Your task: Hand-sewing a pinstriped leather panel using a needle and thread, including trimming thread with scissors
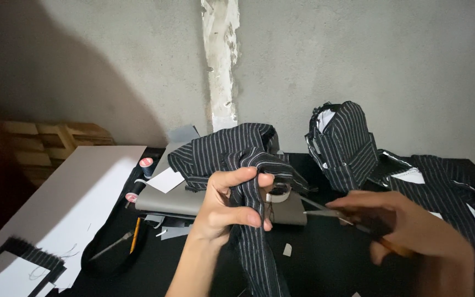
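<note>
Scissors (pixel 331 212) sit clenched in the right hand (pixel 413 231), just right of the pinstriped garment (pixel 248 165) — left hand (pixel 229 206) grasping it; keeping that fold taut probably helps a clean snip.

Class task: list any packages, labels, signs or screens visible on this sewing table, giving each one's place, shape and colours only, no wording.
Thread spool label: round, red and white, on the spool's top end, left of the grey board.
Second spool label: round, red and white, just below the first.
No packages, signs or screens in view.
</note>
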